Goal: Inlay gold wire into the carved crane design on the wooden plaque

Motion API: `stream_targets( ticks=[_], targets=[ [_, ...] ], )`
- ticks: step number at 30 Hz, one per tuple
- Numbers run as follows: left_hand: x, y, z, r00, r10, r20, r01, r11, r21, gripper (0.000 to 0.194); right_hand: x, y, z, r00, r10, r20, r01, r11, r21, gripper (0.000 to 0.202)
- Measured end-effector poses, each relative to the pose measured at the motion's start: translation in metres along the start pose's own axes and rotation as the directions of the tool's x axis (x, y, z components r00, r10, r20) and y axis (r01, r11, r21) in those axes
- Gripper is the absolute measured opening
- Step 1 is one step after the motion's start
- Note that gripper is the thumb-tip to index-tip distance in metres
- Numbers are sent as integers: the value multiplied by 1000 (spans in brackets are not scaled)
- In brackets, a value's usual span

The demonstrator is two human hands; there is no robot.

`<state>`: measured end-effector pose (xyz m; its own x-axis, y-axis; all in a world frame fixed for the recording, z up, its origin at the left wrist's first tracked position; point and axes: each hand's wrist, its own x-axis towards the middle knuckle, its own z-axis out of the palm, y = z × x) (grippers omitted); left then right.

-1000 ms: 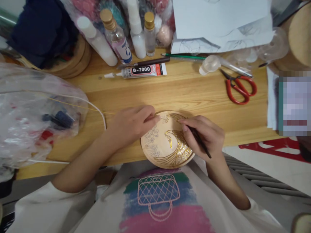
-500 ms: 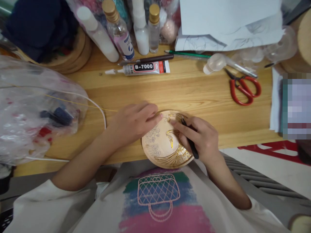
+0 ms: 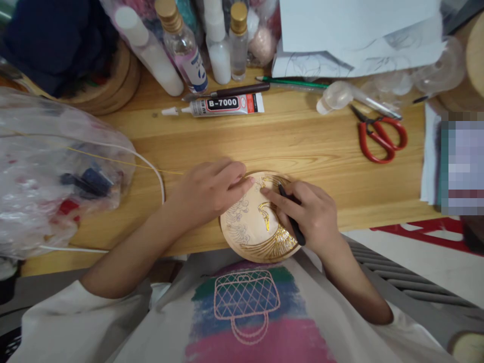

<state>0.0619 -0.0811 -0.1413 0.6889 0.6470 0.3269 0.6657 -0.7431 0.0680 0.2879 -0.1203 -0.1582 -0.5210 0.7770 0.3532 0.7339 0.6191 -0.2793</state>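
A round wooden disc [image 3: 253,229] lies at the table's front edge, with pencil-drawn waves at its left and shiny gold wire outlines of a bird's neck and feathers. My left hand [image 3: 214,191] rests over its upper left rim, fingers curled and thumb side on the disc. A thin gold wire [image 3: 151,167] runs from the left into that hand; the fingertips' hold is partly hidden. My right hand [image 3: 315,212] is closed round slim black tweezers [image 3: 296,229], tips pointing up and left. Its index fingertip presses the disc near the gold lines at the top.
A glue tube [image 3: 227,105] and a dark-handled tool [image 3: 242,91] lie behind the disc. Red-handled scissors [image 3: 381,138] are at right. Several bottles [image 3: 189,60], paper sheets [image 3: 355,30] and a pencil [image 3: 295,83] line the back. A plastic bag [image 3: 49,201] and white cable [image 3: 151,169] are left.
My right hand has shifted slightly left with the tweezers, its index fingertip a little lower on the disc. My left hand and the disc have hardly moved.
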Motion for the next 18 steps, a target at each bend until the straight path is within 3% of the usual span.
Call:
stream_targets(
  ticks=[7,13,18],
  targets=[
    [-1,0,3,998,-67,2,67,993,-94,20,-1,0,0,1000,13,27,-13,1000,1,24],
    [0,-3,3,1000,8,-20,-9,998,-60,18,0,0,-2,999,-12,44,13,1000,-26,24],
    [-1,-2,5,999,-44,-9,44,997,-68,21,0,0,-2,999,-9,46,10,1000,-25,24]
  ],
)
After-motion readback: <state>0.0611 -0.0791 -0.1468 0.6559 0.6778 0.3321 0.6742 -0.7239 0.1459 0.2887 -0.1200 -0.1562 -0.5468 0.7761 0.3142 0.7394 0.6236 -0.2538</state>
